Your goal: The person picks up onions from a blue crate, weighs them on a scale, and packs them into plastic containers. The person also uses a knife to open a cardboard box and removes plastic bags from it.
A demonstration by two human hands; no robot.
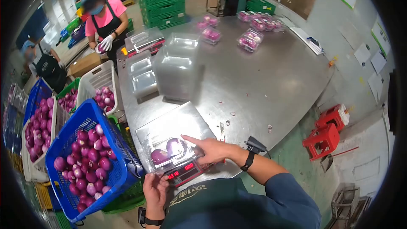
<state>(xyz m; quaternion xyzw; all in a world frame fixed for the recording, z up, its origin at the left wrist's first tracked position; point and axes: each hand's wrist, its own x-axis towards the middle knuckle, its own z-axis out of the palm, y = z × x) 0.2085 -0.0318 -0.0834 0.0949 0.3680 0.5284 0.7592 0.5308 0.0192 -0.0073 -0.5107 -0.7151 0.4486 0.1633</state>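
Observation:
A clear plastic box [170,164] with two peeled purple onions [160,157] inside lies on a digital scale [185,174] with a metal top and red lit numbers. My left hand [155,190] is at the box's near left corner, its curled fingers pinching the edge beside the display. Over the box's right side, my right hand [210,149] has its index finger stretched out beside the onions, and its other fingers are partly bent. A dark watch strap shows on each wrist.
Stacked empty clear boxes [176,70] stand beyond the scale on the metal table [258,85]. Filled onion packs [250,41] sit at the far end. A blue basket [123,161] of onions is at left. One co-worker [106,21] holds an onion across the table. Red stools [324,138] stand right.

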